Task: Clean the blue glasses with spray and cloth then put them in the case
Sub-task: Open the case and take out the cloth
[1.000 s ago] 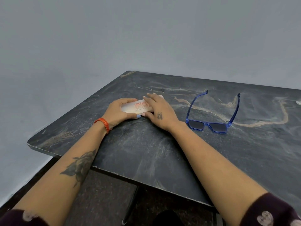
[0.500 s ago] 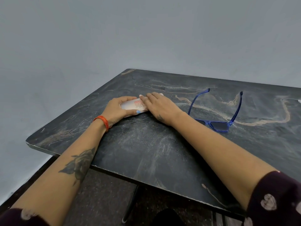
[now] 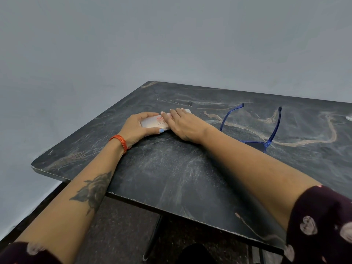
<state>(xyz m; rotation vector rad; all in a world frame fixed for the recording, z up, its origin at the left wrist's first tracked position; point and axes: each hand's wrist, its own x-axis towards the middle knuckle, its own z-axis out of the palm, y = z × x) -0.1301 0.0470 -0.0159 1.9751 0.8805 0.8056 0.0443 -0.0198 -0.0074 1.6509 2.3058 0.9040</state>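
In the head view, one white case (image 3: 155,121) with red print is seen lying on the dark marbled worktop (image 3: 171,174). It is gripped at its near end by the left hand (image 3: 136,128), fingers curled over the far edge and thumb on the near edge. The right hand (image 3: 183,124) is laid flat across the other end, fingers extended over the lid, pressing rather than grasping.

One pair of blue glasses (image 3: 266,134) is found just right of the right forearm, arms unfolded and pointing away, the lenses partly hidden behind that forearm. The glasses are judged light, stiff, fairly fragile and smooth; they would best be taken by the frame front or an arm, not the lenses. The case looks rigid and light. No spray or cloth can be made out.
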